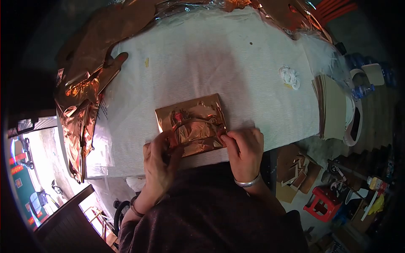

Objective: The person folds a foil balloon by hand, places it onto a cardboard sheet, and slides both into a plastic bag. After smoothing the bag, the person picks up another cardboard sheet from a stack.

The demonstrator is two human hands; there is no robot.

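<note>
A flat, shiny copper-coloured foil pouch lies slightly turned on the cloth near the table's front edge, with a loose wrinkled fold of foil across its front half. At its front left corner, my left hand has bent fingers closed on the foil. On the opposite side, my right hand pinches the edge of the fold between thumb and fingers. What lies inside the foil is hidden.
White cloth covers the table. Copper foil sheets hang along its left and far edges. To the right lie a stack of cardboard sheets and a white string bundle. A red stool stands on the floor.
</note>
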